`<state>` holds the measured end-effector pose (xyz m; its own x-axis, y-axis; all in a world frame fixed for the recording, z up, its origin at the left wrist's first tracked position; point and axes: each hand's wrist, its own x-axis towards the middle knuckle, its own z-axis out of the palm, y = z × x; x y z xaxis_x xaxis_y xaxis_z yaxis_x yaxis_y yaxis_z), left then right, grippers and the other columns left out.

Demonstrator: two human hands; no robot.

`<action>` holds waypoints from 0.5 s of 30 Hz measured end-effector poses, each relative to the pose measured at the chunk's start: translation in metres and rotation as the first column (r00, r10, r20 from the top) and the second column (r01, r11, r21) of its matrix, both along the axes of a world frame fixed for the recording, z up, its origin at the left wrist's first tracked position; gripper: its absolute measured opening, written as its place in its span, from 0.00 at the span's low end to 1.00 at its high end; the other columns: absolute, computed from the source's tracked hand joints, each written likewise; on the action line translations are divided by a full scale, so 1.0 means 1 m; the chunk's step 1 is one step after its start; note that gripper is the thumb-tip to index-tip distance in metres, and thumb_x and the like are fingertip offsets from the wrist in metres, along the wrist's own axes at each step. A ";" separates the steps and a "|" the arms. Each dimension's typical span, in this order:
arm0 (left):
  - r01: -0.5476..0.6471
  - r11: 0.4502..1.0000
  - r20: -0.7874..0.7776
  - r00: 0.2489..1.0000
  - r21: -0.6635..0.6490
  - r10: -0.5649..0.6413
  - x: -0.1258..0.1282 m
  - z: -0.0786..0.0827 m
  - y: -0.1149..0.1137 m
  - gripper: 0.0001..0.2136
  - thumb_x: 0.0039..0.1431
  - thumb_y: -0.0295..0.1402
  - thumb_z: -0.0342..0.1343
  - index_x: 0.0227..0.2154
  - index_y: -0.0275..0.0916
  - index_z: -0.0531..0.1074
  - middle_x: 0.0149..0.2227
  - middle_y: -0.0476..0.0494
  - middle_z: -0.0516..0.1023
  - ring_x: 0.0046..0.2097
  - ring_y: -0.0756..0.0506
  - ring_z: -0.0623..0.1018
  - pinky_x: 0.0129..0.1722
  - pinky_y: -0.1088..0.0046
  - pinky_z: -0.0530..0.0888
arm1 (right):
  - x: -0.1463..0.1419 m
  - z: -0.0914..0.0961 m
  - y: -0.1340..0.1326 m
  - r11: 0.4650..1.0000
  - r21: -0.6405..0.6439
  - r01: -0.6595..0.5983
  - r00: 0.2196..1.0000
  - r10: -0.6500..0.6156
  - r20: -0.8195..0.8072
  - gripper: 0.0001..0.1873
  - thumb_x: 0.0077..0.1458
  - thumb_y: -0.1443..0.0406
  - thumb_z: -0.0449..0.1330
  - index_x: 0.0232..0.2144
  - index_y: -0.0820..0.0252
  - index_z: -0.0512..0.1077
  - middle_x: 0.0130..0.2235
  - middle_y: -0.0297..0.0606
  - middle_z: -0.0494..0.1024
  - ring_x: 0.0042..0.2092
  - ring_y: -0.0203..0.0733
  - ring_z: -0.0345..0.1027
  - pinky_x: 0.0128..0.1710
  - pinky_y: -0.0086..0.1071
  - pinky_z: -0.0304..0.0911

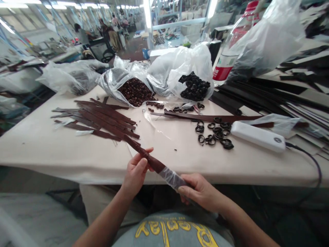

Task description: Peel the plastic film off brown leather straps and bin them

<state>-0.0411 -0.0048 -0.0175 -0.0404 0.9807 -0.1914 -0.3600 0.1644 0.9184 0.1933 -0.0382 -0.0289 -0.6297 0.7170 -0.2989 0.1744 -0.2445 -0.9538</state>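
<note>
My left hand pinches the strap, and my right hand holds its wrapped end. It slants before me, tip toward the strips at 10 o'clock. I think I'm working along it; next calls for a steady pinch.

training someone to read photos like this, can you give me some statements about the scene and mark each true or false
1. The left hand and right hand both hold one brown strap. True.
2. The left hand is holding a cable. False: its fingers are on the brown strap.
3. Black rings lie near the white box. True.
4. The bottle has a blue cap. False: its cap is red.
</note>
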 end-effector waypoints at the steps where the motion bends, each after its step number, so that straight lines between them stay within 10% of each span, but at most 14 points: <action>1: 0.025 1.000 -0.007 1.000 0.007 -0.025 0.001 -0.002 -0.004 0.21 0.49 0.42 0.68 0.45 0.38 0.79 0.29 0.46 0.79 0.26 0.52 0.73 0.27 0.78 0.72 | -0.003 0.000 0.000 0.998 0.064 0.024 0.999 -0.025 0.024 0.14 0.62 0.58 0.54 0.28 0.60 0.67 0.25 0.32 0.72 0.26 0.35 0.66 0.26 0.26 0.61; 9: 0.173 0.983 0.011 0.985 -0.056 -0.173 0.014 -0.008 -0.040 0.15 0.50 0.40 0.69 0.40 0.39 0.82 0.34 0.41 0.83 0.35 0.45 0.79 0.40 0.69 0.76 | -0.033 0.009 0.018 0.884 0.464 -0.056 0.976 -0.048 0.210 0.13 0.63 0.60 0.53 0.27 0.57 0.68 0.25 0.33 0.74 0.27 0.39 0.67 0.28 0.29 0.62; 13: -0.180 0.974 -0.150 0.968 0.136 0.200 -0.033 0.011 -0.022 0.15 0.48 0.42 0.69 0.37 0.38 0.82 0.32 0.42 0.84 0.32 0.45 0.79 0.35 0.69 0.77 | -0.033 0.002 0.028 0.827 0.556 -0.077 0.966 -0.077 0.247 0.14 0.64 0.55 0.53 0.34 0.54 0.73 0.31 0.37 0.79 0.32 0.43 0.73 0.32 0.32 0.68; 15: -0.459 0.826 -0.199 0.821 0.327 0.535 -0.083 0.032 -0.012 0.15 0.48 0.42 0.69 0.37 0.39 0.82 0.35 0.42 0.84 0.35 0.45 0.80 0.36 0.71 0.77 | -0.021 -0.013 0.034 0.839 0.543 -0.021 0.957 -0.141 0.255 0.15 0.62 0.52 0.54 0.37 0.52 0.75 0.33 0.39 0.81 0.35 0.47 0.76 0.36 0.33 0.72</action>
<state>-0.1238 -0.0168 0.0143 -0.5482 0.8224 0.1521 -0.0592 -0.2195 0.9738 0.1723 -0.0041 -0.0417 -0.5306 0.8476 -0.0101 0.4491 0.2710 -0.8514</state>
